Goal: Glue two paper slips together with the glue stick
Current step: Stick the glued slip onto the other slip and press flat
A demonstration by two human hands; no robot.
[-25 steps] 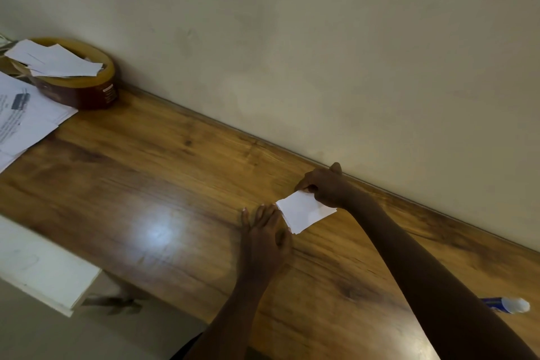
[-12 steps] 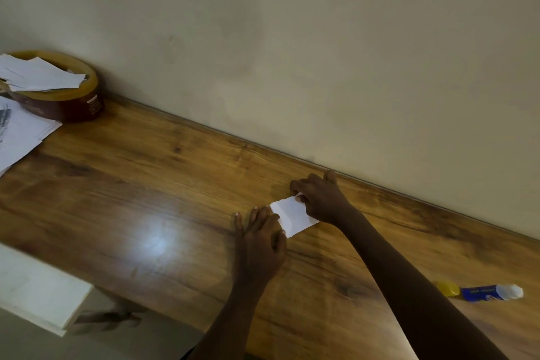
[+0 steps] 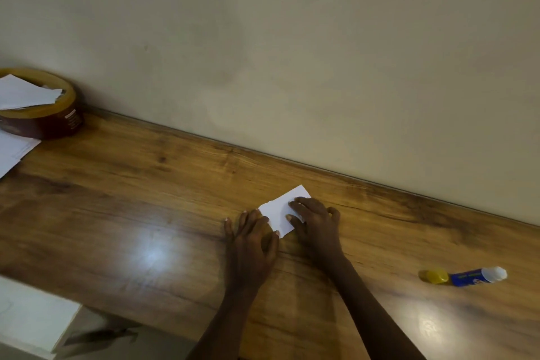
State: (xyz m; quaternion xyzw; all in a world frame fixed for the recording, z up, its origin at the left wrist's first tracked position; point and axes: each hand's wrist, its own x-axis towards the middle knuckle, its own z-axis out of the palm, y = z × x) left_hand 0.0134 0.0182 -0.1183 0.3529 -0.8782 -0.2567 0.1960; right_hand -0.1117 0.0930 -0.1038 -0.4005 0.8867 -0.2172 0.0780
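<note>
Since earlier, our right hand (image 3: 317,223) has slid nearer, flat on the paper slips (image 3: 280,209); left hand (image 3: 252,245) flat at their near-left edge. Glue stick (image 3: 474,275), label unreadable, lies well right.

A round brown tub (image 3: 46,123) with loose white papers (image 3: 26,93) in it stands far left of the hands against the wall (image 3: 292,52); white sheets (image 3: 13,152) lie on the wooden desk (image 3: 131,213) just beside it
</note>
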